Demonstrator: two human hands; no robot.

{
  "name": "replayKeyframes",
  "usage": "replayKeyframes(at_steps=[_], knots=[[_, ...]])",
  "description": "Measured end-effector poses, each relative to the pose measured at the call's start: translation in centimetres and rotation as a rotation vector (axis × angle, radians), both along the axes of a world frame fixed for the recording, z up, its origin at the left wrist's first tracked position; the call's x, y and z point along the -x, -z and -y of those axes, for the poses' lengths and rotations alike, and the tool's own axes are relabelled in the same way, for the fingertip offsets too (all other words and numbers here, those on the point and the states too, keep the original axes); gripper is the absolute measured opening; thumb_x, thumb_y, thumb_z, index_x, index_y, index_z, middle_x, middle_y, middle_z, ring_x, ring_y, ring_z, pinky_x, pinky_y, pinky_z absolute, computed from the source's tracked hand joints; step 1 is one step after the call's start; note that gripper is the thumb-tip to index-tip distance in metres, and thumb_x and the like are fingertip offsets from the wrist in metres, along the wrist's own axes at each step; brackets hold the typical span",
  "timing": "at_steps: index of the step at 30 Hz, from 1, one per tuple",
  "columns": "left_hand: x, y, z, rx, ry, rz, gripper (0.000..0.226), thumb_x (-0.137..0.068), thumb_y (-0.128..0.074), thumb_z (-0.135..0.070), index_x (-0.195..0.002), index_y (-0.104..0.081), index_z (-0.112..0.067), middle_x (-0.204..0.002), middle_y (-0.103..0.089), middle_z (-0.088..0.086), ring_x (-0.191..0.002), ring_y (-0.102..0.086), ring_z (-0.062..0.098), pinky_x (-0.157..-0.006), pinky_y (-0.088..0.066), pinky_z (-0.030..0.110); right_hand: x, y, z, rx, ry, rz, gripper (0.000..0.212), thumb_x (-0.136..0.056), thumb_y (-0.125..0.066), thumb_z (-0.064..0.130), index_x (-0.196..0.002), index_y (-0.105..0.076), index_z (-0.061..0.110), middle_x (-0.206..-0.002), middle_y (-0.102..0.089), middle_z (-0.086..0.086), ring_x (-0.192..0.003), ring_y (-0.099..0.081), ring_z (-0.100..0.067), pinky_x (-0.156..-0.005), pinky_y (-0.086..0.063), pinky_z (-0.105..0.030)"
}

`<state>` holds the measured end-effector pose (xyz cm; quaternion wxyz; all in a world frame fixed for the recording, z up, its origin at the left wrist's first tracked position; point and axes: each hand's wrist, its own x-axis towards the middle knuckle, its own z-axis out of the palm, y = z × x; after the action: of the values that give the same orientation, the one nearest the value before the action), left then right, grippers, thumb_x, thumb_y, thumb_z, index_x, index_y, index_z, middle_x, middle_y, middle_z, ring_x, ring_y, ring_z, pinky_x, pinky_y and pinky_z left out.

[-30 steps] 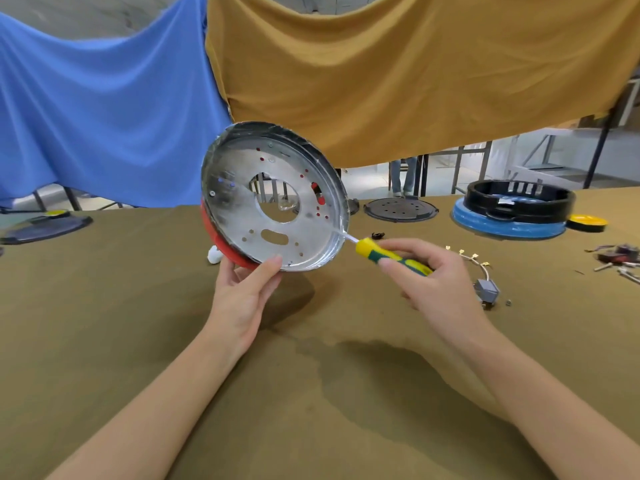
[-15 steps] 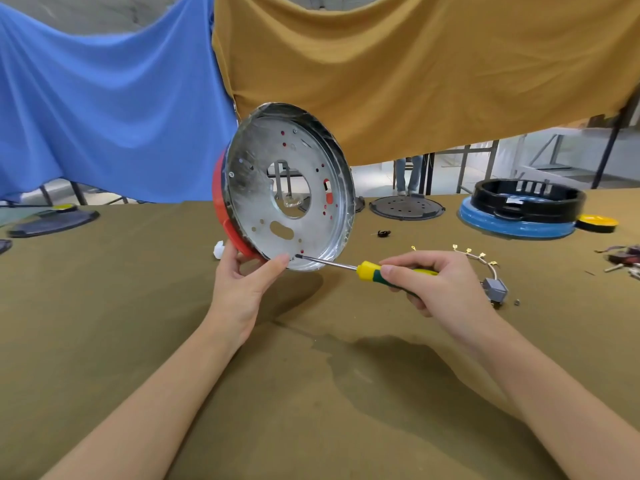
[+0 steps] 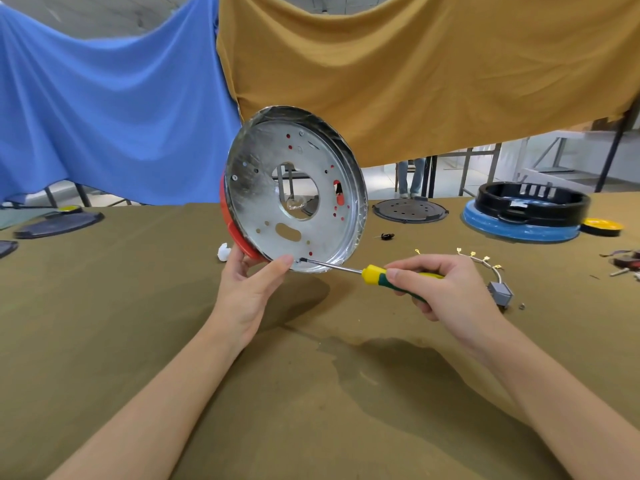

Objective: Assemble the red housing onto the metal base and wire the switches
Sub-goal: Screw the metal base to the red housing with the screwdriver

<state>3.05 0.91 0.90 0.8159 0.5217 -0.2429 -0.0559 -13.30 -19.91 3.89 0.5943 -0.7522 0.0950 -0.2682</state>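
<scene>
We hold the metal base (image 3: 263,188) up on edge above the table (image 3: 138,306), its shiny dished face turned toward us and tilted a little back; the red housing (image 3: 231,221) sits behind it, showing only as a red band along the lower left rim and as red spots through the small holes; our left hand (image 3: 247,289) pinches the lower rim of the pair, thumb pressed on the metal face and fingers curled behind the red edge; our right hand (image 3: 440,289) is wrapped round the yellow and green handle of the screwdriver (image 3: 377,273), whose tip meets a screw (image 3: 302,260) at the bottom of the base, just beside our left thumb; we judge the step in hand to be fixing the housing to the base, with the wiring not yet begun; the wire harness (image 3: 485,268) with its brass terminals and grey block lies on the table beyond the right hand; the base looks thin, stiff and light, yet smooth and likely slippery, with an edge that may be sharp, so we judge the rim the best place to grip, squeezing both parts together so they do not shift while the screw turns; the large centre hole would offer a second purchase; a blue and black assembly (image 3: 523,216) rests far right.
</scene>
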Motion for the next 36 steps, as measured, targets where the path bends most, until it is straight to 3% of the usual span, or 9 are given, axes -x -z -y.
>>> replayKeyframes(at_steps=[4,8,14,16,18,21,26,32,36], knots=[[-0.3,0.2,0.0,0.015,0.019,-0.007,0.052,-0.073,-0.08,-0.01,-0.122,-0.064,-0.021,-0.113,-0.071,0.008,-0.113,-0.068,0.024,-0.099,-0.054,0.041,0.0,0.1,0.1,0.0,-0.003,0.007,0.006,-0.082,-0.076,0.022,-0.085,-0.08,0.024,-0.072,-0.07,-0.013,-0.05,-0.043,-0.011,-0.043,-0.034,-0.017],[-0.4,0.3,0.0,0.033,0.034,-0.019,0.048,-0.074,-0.083,-0.008,-0.116,-0.066,-0.023,-0.093,-0.073,-0.005,-0.107,-0.07,0.018,-0.091,-0.057,0.033,0.0,0.1,0.1,0.018,-0.001,0.001,0.006,-0.082,-0.075,0.024,-0.086,-0.08,0.025,-0.075,-0.07,-0.015,-0.051,-0.044,-0.01,-0.044,-0.034,-0.018],[-0.2,0.0,-0.2,0.003,0.035,0.007,0.053,-0.072,-0.084,-0.01,-0.12,-0.065,-0.023,-0.105,-0.073,0.001,-0.111,-0.069,0.02,-0.094,-0.056,0.035,0.1,0.1,0.2,0.052,-0.01,0.009,0.006,-0.082,-0.076,0.024,-0.086,-0.08,0.025,-0.072,-0.067,-0.015,-0.051,-0.043,-0.01,-0.045,-0.035,-0.019],[0.0,0.0,-0.2,-0.027,-0.001,0.039,0.054,-0.072,-0.082,-0.01,-0.121,-0.065,-0.024,-0.118,-0.069,0.011,-0.113,-0.068,0.026,-0.096,-0.055,0.04,0.2,0.1,0.4,0.158,-0.006,0.025,0.005,-0.082,-0.077,0.026,-0.086,-0.08,0.028,-0.061,-0.063,0.003,-0.05,-0.044,-0.005,-0.048,-0.035,-0.015],[0.0,0.1,-0.3,-0.063,-0.043,0.076,0.055,-0.071,-0.082,-0.011,-0.121,-0.064,-0.025,-0.125,-0.066,0.016,-0.112,-0.068,0.029,-0.096,-0.054,0.041,0.2,0.1,0.4,0.331,0.027,0.029,0.009,-0.081,-0.079,0.029,-0.089,-0.079,0.033,-0.069,-0.063,0.019,-0.061,-0.052,-0.002,-0.055,-0.038,-0.011],[-0.1,0.1,-0.2,-0.109,-0.093,0.132,0.054,-0.071,-0.083,-0.009,-0.12,-0.062,-0.021,-0.122,-0.068,0.015,-0.11,-0.068,0.032,-0.098,-0.054,0.043,0.3,0.2,0.3,0.533,0.045,0.053,0.022,-0.08,-0.08,0.026,-0.098,-0.075,0.037,-0.09,-0.058,0.014,-0.081,-0.056,-0.003,-0.067,-0.041,-0.01],[-0.6,0.3,-0.3,-0.126,-0.22,0.126,0.074,-0.067,-0.09,-0.008,-0.13,-0.053,-0.022,-0.105,-0.069,-0.002,-0.099,-0.073,0.022,-0.084,-0.06,0.032,0.4,0.6,-0.3,0.703,-0.057,0.096,0.035,-0.079,-0.071,0.004,-0.104,-0.069,0.028,-0.097,-0.055,0.01,-0.09,-0.057,-0.009,-0.072,-0.043,-0.012],[-1.0,0.5,-0.2,-0.133,-0.231,0.016,0.077,-0.054,-0.093,-0.024,-0.123,-0.059,-0.019,-0.106,-0.074,-0.007,-0.098,-0.072,0.01,-0.079,-0.057,0.023,0.3,0.7,-1.5,0.756,0.183,0.246,0.009,-0.088,-0.071,0.025,-0.095,-0.07,0.019,-0.082,-0.067,0.012,-0.073,-0.061,-0.009,-0.066,-0.047,-0.023],[-1.2,0.5,-0.2,-0.106,-0.164,-0.066,0.085,-0.053,-0.094,-0.025,-0.129,-0.06,-0.009,-0.117,-0.073,0.006,-0.109,-0.07,0.021,-0.094,-0.054,0.037,0.4,0.8,-2.2,0.788,0.099,0.222,0.015,-0.087,-0.07,0.021,-0.1,-0.062,0.021,-0.098,-0.055,0.008,-0.074,-0.058,-0.012,-0.066,-0.046,-0.02]])
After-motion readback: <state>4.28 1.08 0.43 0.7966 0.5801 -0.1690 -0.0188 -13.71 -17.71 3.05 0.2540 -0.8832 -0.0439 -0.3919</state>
